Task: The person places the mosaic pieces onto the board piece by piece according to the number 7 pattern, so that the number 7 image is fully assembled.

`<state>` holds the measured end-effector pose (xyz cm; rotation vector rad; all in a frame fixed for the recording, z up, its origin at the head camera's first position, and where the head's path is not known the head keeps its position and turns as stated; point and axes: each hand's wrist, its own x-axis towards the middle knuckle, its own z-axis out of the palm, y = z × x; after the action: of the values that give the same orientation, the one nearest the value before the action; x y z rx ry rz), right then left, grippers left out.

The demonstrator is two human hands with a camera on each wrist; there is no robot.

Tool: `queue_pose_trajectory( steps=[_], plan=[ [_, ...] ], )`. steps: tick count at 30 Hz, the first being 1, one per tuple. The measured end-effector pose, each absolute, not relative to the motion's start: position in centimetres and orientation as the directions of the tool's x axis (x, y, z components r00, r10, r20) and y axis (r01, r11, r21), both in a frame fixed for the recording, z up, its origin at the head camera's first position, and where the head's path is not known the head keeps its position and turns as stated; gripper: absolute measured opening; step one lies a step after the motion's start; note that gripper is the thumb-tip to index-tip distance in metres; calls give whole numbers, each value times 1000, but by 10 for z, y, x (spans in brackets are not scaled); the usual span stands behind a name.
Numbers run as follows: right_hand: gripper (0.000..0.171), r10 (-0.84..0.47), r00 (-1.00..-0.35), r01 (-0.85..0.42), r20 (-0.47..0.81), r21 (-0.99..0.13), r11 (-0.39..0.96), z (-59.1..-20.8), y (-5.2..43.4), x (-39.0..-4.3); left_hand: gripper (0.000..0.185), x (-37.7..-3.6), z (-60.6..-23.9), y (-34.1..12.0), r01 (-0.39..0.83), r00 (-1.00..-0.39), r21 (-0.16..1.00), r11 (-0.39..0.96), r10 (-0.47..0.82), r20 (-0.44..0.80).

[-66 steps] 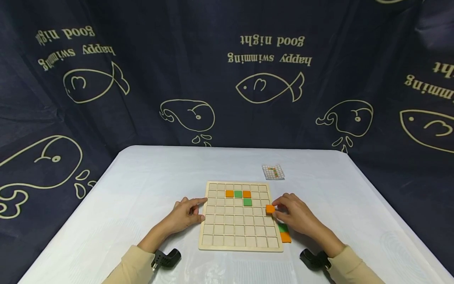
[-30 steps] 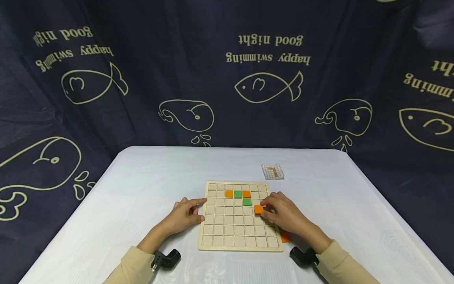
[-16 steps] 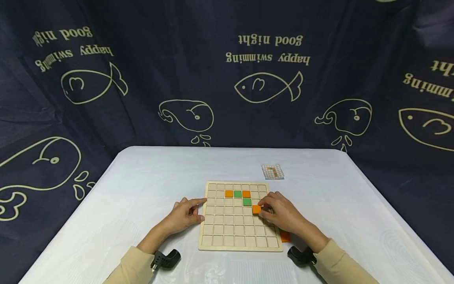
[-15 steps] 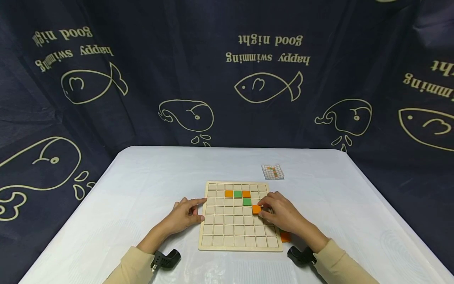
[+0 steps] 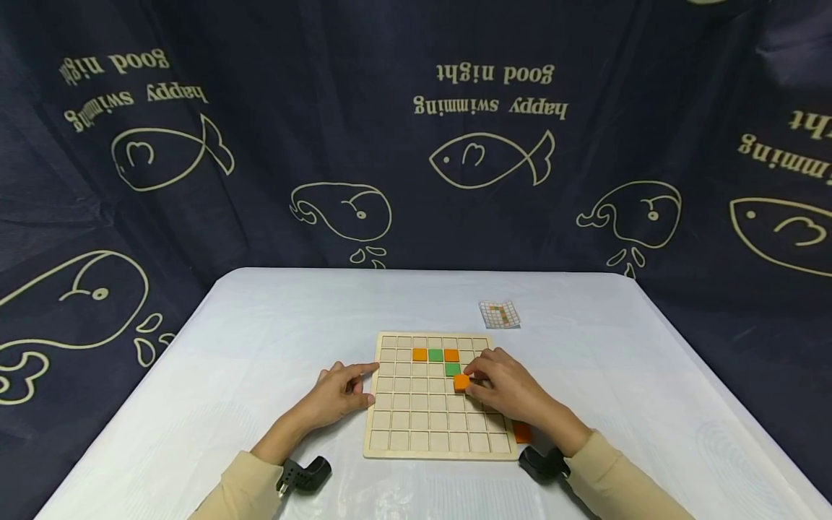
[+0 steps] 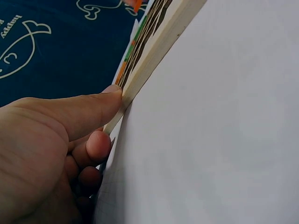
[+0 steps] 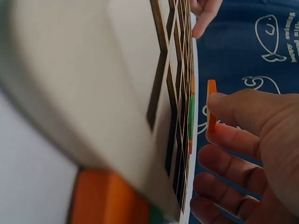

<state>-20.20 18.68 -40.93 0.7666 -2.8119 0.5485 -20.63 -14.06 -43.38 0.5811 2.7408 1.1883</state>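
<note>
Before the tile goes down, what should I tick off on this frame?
1. Right hand pinches the orange tile: ok.
2. Tile clear of the board, not seated: ok, the right wrist view shows a gap.
3. Cell below the lower green tile free: cannot tell, the held tile covers it.
4. Left hand steadies the board's edge: ok.
5. Pattern card in view: ok, too small to read.

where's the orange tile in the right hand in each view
Head: the orange tile sits mid-board, just below the green tile.
Left wrist: an orange sliver shows at the top edge; whether it is this tile is unclear.
Right wrist: orange tile, edge-on, centre-right, pinched by the right hand.
Shared landmark: the wooden grid board.
</note>
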Motion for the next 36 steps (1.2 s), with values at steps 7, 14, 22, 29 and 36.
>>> queue_pose_trajectory(
  steps=[7,14,22,29,36],
  plan=[
    [19,-470,-845,-531,254,-295,794,-410,181,-205,57,-207,-434,-141,308,-921,722,620,386,61],
    [20,-466,-850,-522,247,-274,807,-411,179,-206,56,-206,-432,-141,302,-922,729,614,382,60],
    [20,-481,-838,-540,256,-265,799,-407,177,-206,56,-206,-434,-141,305,-922,730,611,383,64],
    [21,-471,-849,-525,241,-271,807,-403,174,-205,56,-206,-434,-142,312,-919,729,609,388,69],
    [20,-484,-842,-535,239,-249,808,-402,170,-206,57,-207,-434,-142,316,-919,724,613,388,72]
  ],
)
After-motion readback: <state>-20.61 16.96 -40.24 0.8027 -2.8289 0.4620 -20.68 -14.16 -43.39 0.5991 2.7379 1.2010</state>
